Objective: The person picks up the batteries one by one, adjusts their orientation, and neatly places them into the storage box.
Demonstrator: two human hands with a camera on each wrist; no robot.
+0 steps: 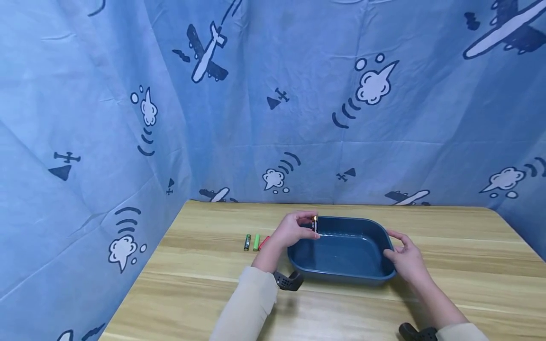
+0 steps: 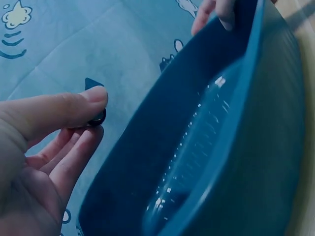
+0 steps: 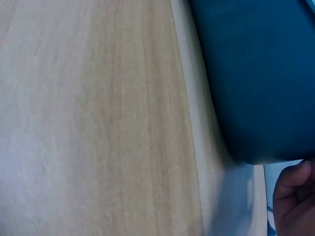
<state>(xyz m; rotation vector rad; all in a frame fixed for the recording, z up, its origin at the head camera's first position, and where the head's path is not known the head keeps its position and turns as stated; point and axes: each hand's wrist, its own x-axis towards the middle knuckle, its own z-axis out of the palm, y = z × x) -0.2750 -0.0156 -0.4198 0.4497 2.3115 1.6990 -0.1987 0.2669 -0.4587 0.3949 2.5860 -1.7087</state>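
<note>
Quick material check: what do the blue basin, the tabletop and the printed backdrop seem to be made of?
Blue basin: probably hard plastic, semi-gloss; its walls are smooth and rounded, with bright glints inside, though enamel isn't ruled out. Tabletop: wood or wood-look laminate, satin; grain streaks show under a soft sheen. Printed backdrop: likely thin fabric, matte; it shows folds and creases.

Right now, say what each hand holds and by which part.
Left hand pinches a black battery, exact spot unclear; right hand grips the blue basin by its right end.
</note>
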